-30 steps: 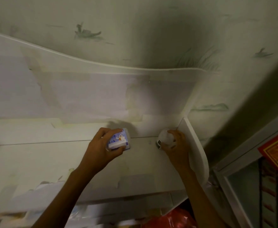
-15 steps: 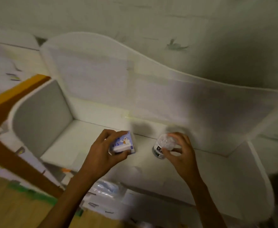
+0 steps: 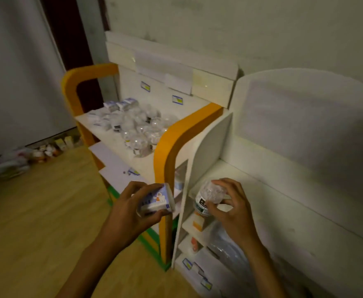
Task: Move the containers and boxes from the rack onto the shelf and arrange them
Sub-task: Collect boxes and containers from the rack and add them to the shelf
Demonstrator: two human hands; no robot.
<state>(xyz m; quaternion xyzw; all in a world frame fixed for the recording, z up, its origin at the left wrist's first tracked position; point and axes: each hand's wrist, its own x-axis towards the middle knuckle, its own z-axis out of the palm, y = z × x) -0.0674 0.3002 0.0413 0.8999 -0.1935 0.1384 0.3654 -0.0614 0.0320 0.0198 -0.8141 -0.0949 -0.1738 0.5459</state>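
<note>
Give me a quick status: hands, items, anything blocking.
Left hand grips small box. Right hand grips clear bottle over white shelf. Nothing blocking. More bottles on orange rack.

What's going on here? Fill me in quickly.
A person is moving stock from the orange rack to the white shelf. The left hand holds a small box; the right hand grips a clear bottle at the shelf's left end. Many bottles and boxes remain on the rack.
</note>
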